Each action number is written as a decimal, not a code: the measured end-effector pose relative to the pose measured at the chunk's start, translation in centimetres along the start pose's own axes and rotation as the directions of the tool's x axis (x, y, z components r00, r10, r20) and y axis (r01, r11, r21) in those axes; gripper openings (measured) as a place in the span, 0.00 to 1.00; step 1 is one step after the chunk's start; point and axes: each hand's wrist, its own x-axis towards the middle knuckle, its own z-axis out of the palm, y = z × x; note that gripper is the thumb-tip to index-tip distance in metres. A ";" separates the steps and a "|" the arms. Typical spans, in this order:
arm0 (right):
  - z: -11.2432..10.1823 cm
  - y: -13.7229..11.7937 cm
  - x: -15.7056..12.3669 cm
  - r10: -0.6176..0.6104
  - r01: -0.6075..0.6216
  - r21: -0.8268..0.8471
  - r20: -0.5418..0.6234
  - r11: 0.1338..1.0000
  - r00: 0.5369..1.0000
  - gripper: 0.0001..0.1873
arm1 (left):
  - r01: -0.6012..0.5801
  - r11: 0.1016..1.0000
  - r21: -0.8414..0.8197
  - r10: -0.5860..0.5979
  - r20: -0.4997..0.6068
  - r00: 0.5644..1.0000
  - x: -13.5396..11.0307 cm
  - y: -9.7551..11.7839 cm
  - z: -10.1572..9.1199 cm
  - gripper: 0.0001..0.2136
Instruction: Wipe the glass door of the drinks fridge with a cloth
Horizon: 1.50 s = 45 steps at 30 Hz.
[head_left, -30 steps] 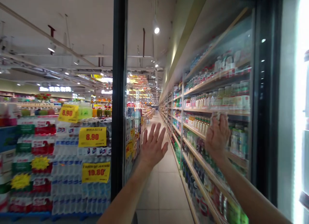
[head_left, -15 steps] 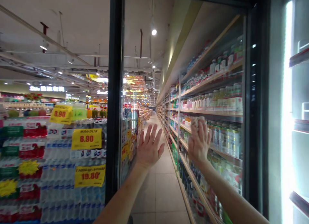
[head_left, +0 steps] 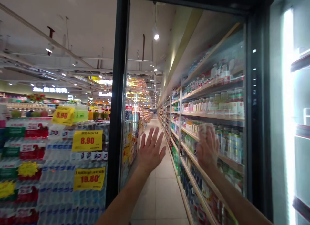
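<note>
A glass door in a black frame [head_left: 118, 99] stands swung out before me, and the store aisle shows through its pane. My left hand [head_left: 151, 150] lies with fingers spread against the glass, left of the pane's middle, holding nothing. To its right, my right hand [head_left: 208, 150] is pressed toward the same pane, slightly blurred. Under its fingers is a whitish cloth [head_left: 205, 125], its edge showing above the fingertips; most of it is hidden by the hand.
At right is the lit cooler interior, with a bright light strip [head_left: 287, 115] and shelf edges. Packs of bottled water [head_left: 55, 176] with yellow price signs [head_left: 87, 141] are stacked at left. Shelves of bottled drinks [head_left: 218, 103] line the aisle beyond the glass.
My right hand has slid to the right and slightly down across the glass with the cloth. My left hand stays nearly in place. The view has shifted slightly.
</note>
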 end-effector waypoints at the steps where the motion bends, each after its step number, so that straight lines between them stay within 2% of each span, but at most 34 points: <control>1: 0.2 -1.1 -0.1 -0.096 0.095 0.022 0.047 0.995 0.994 0.29 | 0.001 1.000 -0.002 -0.001 -0.001 1.000 0.0 -0.1 0.0 0.25; 2: 0.4 -1.8 0.1 -0.143 0.142 0.034 0.060 0.989 0.988 0.29 | 0.002 1.000 -0.005 -0.002 -0.003 1.000 0.0 -0.1 0.1 0.24; 3: 0.7 -2.2 0.5 -0.135 0.134 0.031 0.044 0.990 0.990 0.28 | 0.001 1.000 -0.008 -0.001 -0.006 1.000 0.0 -0.2 0.1 0.24; 6: 1.4 -1.8 2.4 0.098 -0.098 0.001 -0.096 0.995 0.991 0.26 | -0.006 1.000 -0.010 0.006 -0.008 1.000 -0.1 -0.3 0.3 0.23; 8: 1.5 -2.2 3.3 0.164 -0.159 0.061 -0.095 0.985 0.982 0.27 | -0.012 1.000 -0.013 0.012 -0.010 1.000 -0.1 -0.4 0.3 0.23; 10: 1.1 -4.0 3.4 0.075 -0.080 0.213 0.034 0.974 0.997 0.28 | -0.019 0.999 -0.033 0.018 -0.026 0.999 -0.2 -0.5 0.2 0.23; 12: 0.4 -6.7 3.1 -0.062 -0.026 0.401 0.206 0.916 0.977 0.30 | -0.012 0.997 -0.079 0.006 -0.075 0.997 0.0 -0.4 -0.2 0.23; 15: -0.6 -9.8 2.6 -0.120 -0.121 0.587 0.355 0.801 0.927 0.30 | -0.030 0.978 -0.208 -0.008 -0.178 0.984 1.2 0.6 -1.1 0.24; 17: -1.0 -9.8 2.7 -0.137 -0.173 0.666 0.386 0.726 0.912 0.29 | -0.093 0.955 -0.282 0.039 -0.191 0.981 2.4 2.1 -1.3 0.24; 19: -0.9 -8.0 3.1 -0.154 -0.158 0.700 0.361 0.696 0.920 0.28 | -0.118 0.955 -0.273 0.080 -0.146 0.986 3.5 3.8 -0.8 0.24; 21: -0.5 -5.1 3.6 -0.088 -0.089 0.609 0.255 0.788 0.963 0.28 | -0.090 0.980 -0.179 0.078 -0.073 0.994 4.2 5.2 0.1 0.24; 23: 0.1 -2.0 4.1 -0.019 -0.029 0.359 0.130 0.933 0.991 0.29 | -0.070 0.995 -0.072 0.069 -0.010 0.998 4.7 5.8 0.9 0.24; 24: 0.4 -0.8 4.3 -0.012 -0.008 0.216 0.094 0.976 0.995 0.29 | -0.084 0.996 -0.039 0.085 0.007 0.996 4.9 5.5 1.1 0.24; 26: 0.6 0.7 4.5 -0.034 0.034 0.007 0.101 0.999 0.994 0.31 | -0.110 0.994 -0.008 0.110 0.016 0.994 5.7 3.7 0.8 0.24; 28: 0.7 1.1 4.4 -0.047 0.056 -0.072 0.123 0.996 0.991 0.32 | -0.062 0.998 0.005 0.062 -0.005 0.998 7.0 0.6 0.0 0.24; 29: 0.7 1.0 4.3 -0.041 0.051 -0.089 0.116 0.995 0.992 0.32 | 0.022 1.000 0.011 -0.022 -0.016 1.000 7.7 -1.0 -0.4 0.24; 31: 0.7 0.6 4.2 -0.023 0.034 -0.108 0.102 0.994 0.995 0.33 | 0.200 0.980 0.012 -0.198 -0.092 0.976 8.5 -3.4 -1.0 0.25; 32: 0.7 0.5 4.1 -0.015 0.025 -0.112 0.091 0.993 0.996 0.33 | 0.244 0.970 0.017 -0.241 -0.111 0.964 8.5 -3.6 -1.1 0.25; 33: 0.8 0.4 4.0 -0.011 0.021 -0.115 0.084 0.993 0.996 0.33 | 0.238 0.971 0.026 -0.233 -0.112 0.966 8.1 -3.2 -1.0 0.25; 34: 0.9 0.4 4.0 -0.011 0.020 -0.115 0.083 0.993 0.997 0.33 | 0.165 0.986 0.037 -0.161 -0.092 0.983 7.3 -2.1 -0.8 0.25; 35: 0.9 0.5 3.9 -0.011 0.020 -0.114 0.083 0.993 0.997 0.32 | 0.042 0.998 0.040 -0.040 -0.042 0.998 6.4 -0.6 -0.4 0.26; 36: 1.0 0.6 3.9 -0.014 0.023 -0.114 0.082 0.993 0.997 0.32 | -0.115 0.993 0.023 0.115 0.017 0.993 5.4 1.1 0.0 0.28; 38: 1.1 0.8 3.8 -0.033 0.041 -0.112 0.071 0.993 0.997 0.31 | -0.390 0.920 -0.041 0.392 0.125 0.911 4.1 3.5 0.8 0.31; 40: 1.2 0.9 3.8 -0.047 0.052 -0.108 0.052 0.993 0.998 0.31 | -0.473 0.880 -0.055 0.475 0.154 0.866 4.5 3.3 0.9 0.30; 41: 1.2 0.9 3.8 -0.049 0.053 -0.106 0.044 0.993 0.998 0.30 | -0.456 0.889 -0.041 0.456 0.158 0.876 5.2 2.3 0.7 0.29; 42: 1.2 0.8 3.8 -0.046 0.050 -0.105 0.041 0.993 0.998 0.30 | -0.383 0.924 -0.013 0.381 0.147 0.913 6.1 1.0 0.3 0.28; 43: 1.1 0.7 3.8 -0.040 0.044 -0.103 0.039 0.994 0.998 0.30 | -0.264 0.964 0.025 0.260 0.112 0.959 7.0 -0.5 -0.1 0.28; 44: 1.1 0.7 3.8 -0.035 0.039 -0.102 0.039 0.994 0.999 0.30 | -0.094 0.993 0.066 0.091 0.051 0.995 7.5 -1.7 -0.4 0.28; 45: 1.1 0.6 3.9 -0.035 0.038 -0.099 0.038 0.994 0.999 0.30 | 0.053 0.994 0.095 -0.054 0.003 0.999 7.5 -2.4 -0.8 0.28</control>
